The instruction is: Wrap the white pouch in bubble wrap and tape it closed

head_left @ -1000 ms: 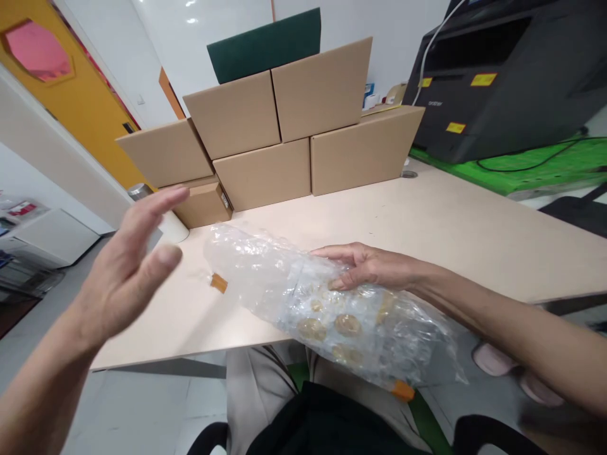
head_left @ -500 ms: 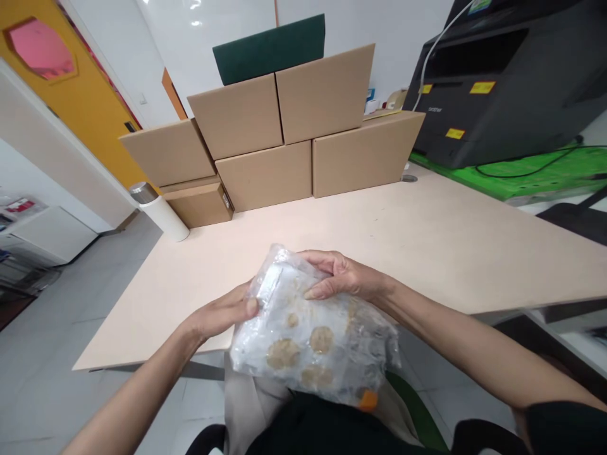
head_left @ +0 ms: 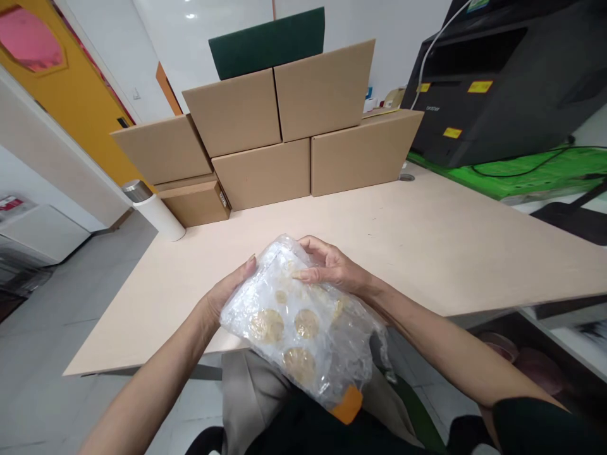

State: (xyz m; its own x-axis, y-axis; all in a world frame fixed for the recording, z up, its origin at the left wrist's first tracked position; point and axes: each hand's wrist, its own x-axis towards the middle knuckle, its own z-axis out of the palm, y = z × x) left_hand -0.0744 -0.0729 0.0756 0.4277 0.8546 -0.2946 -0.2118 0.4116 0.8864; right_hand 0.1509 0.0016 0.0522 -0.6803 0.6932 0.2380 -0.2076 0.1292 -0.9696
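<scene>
A bubble-wrapped package [head_left: 294, 316] is held up between my two hands, tilted over the table's front edge and my lap. Through the clear wrap show a white surface and several gold-brown round spots. An orange patch [head_left: 348, 404] sits at its lower corner. My left hand [head_left: 232, 281] supports the left side, thumb along the edge, its other fingers hidden behind or under the package. My right hand [head_left: 332, 265] grips the upper right edge, thumb on top and fingers curled round the wrap.
Cardboard boxes [head_left: 263, 177] are stacked along the table's back, with a dark green box [head_left: 270, 44] on top. A white bottle [head_left: 159, 212] with a metal cap stands at the left edge. A black printer [head_left: 474, 95] rests on a green surface [head_left: 502, 180] at the right.
The package has turned and tilted, and more of the orange patch shows at its lower corner. My left thumb has moved up along the edge, and my right hand has shifted slightly left.
</scene>
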